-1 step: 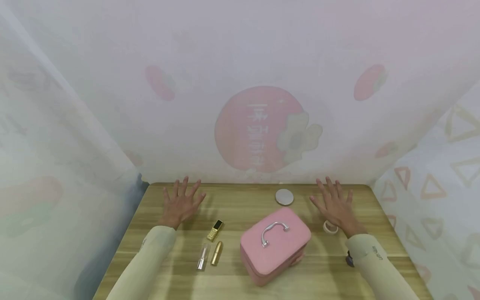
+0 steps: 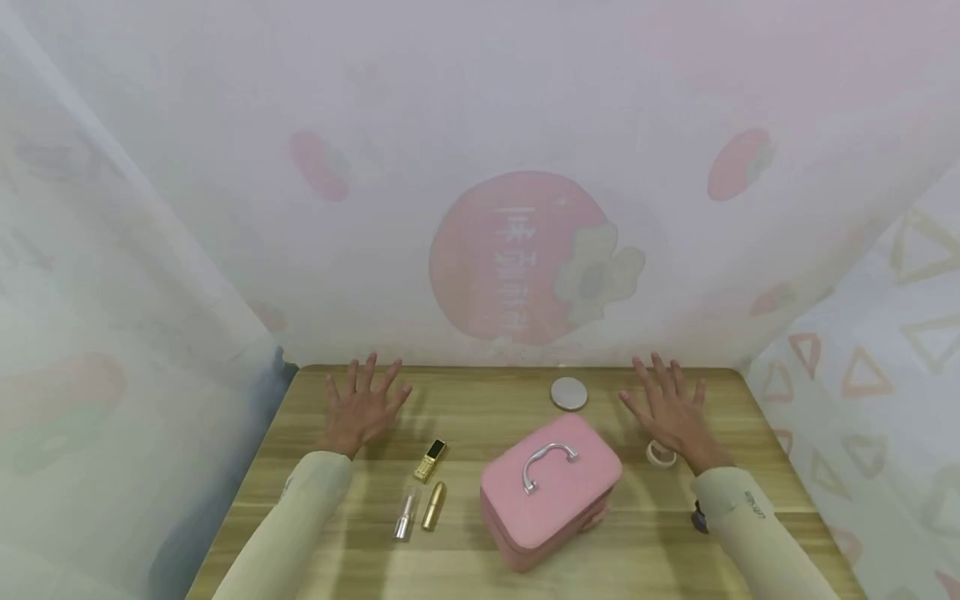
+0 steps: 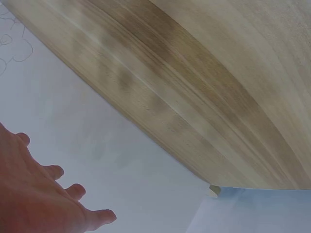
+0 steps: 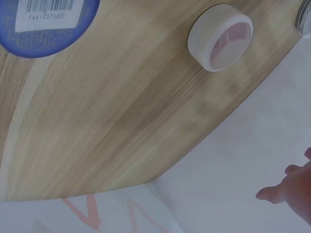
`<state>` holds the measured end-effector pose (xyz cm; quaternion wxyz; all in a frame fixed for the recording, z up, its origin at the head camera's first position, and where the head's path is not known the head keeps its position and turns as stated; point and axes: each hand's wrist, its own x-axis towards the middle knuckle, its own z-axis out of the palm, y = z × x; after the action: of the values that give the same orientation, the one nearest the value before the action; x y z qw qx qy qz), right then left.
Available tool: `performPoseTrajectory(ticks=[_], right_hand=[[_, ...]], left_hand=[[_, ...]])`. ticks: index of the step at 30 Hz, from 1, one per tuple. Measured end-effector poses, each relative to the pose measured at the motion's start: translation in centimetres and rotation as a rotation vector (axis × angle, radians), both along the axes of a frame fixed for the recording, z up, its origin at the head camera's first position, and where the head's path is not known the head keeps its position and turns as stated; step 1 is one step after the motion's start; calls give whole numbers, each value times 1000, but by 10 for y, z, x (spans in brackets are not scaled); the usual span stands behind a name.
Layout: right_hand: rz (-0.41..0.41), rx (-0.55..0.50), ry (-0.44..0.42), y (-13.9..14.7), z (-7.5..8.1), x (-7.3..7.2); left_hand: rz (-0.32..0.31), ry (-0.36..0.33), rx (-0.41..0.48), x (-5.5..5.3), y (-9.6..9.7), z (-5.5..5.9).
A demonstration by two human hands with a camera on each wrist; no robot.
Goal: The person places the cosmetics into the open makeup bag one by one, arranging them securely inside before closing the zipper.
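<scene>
My left hand (image 2: 363,415), fingers spread and holding nothing, is over the far left of the wooden table. On the far right, my right hand (image 2: 675,421) is spread the same way, also without anything in it. Between them stands a pink case (image 2: 551,487) with a silver handle, its lid down. Nearest the left hand lies a small gold phone-shaped object (image 2: 431,462). A white round jar (image 4: 221,38) sits by the right wrist, partly covered in the head view. A flat silvery disc (image 2: 569,394) lies left of the right fingertips.
A gold bullet-shaped tube (image 2: 433,506) and a clear-and-silver tube (image 2: 405,514) lie left of the case. Beside the right sleeve is a dark blue round container (image 4: 48,43) with a barcode label. A pale printed curtain (image 2: 375,275) rises behind the table.
</scene>
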<state>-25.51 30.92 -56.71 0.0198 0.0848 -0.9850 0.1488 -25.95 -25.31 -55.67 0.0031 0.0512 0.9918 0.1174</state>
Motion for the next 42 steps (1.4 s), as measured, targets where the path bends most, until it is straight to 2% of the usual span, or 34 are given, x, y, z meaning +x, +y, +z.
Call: performPoseTrajectory(ticks=[12,18,23,29,36,42], right_hand=[[14,-4,31,-2,1,0],[44,-32,97,-2,-4,3],[83,-82,152,-2,-5,6],[94,-124,159,-2,-7,11],[109,-152,157,-3,-6,20],[113,-178,185,-2,-8,31]], left_hand=[[-3,8,34,2,-3,3],[-11,22,51,6,-5,1],[-18,46,71,15,-6,-2],[-22,49,107,25,-1,-3],[-48,57,149,42,15,0],[-108,112,151,57,32,7]])
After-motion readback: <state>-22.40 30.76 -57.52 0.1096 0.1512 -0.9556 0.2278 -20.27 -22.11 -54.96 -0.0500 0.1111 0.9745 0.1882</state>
